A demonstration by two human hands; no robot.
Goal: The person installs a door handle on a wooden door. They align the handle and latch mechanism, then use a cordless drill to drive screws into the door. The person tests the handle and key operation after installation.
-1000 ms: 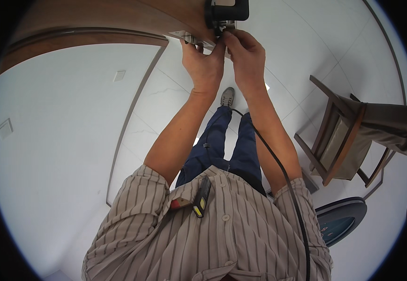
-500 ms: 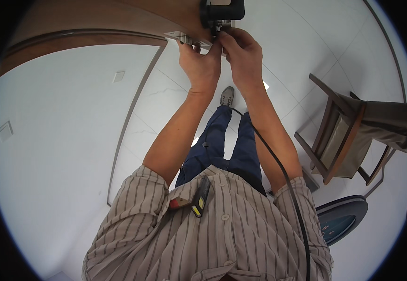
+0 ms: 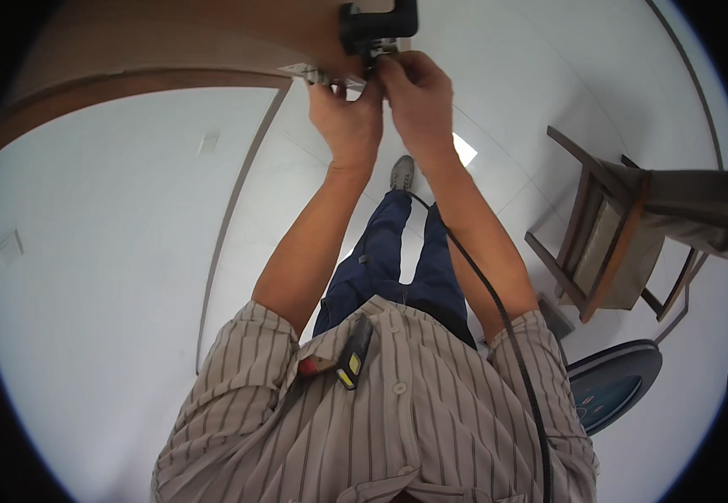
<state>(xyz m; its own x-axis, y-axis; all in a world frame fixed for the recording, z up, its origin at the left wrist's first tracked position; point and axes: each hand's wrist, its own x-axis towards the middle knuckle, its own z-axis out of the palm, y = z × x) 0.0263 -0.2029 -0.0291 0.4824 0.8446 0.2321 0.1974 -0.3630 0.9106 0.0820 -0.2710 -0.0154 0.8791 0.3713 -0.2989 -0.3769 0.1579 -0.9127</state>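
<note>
Your two hands have drifted together toward the left of the head view since the earlier frames, and the black handle (image 3: 393, 23) and the end of the brown panel (image 3: 179, 42) have gone the same way.

In the head view, your left hand (image 3: 347, 121) is raised to the panel's end, its fingers bent, with a pale ridged strip (image 3: 301, 71) just beyond them. Your right hand (image 3: 421, 96) is beside it, thumb and forefinger drawn narrow at the small metal fitting (image 3: 387, 47) directly beyond those fingertips. You have the handle just past that fitting. Whether either set of fingers grips anything cannot be told, as the tips are shadowed and partly hidden.

Below your fingers are a grey shoe (image 3: 402, 173) and your blue trousers (image 3: 380, 243); a black cable (image 3: 485, 281) runs down past your right forearm. Nearer you, a dark tool (image 3: 354, 348) with yellow panels sits at the chest of your striped shirt (image 3: 339, 436).

Well right of your fingers is a wooden chair (image 3: 618, 251), and nearer you an oval dark object (image 3: 645, 360) whose teal face bears small marks too blurred to read. Far left are two pale wall plates (image 3: 9, 246).
</note>
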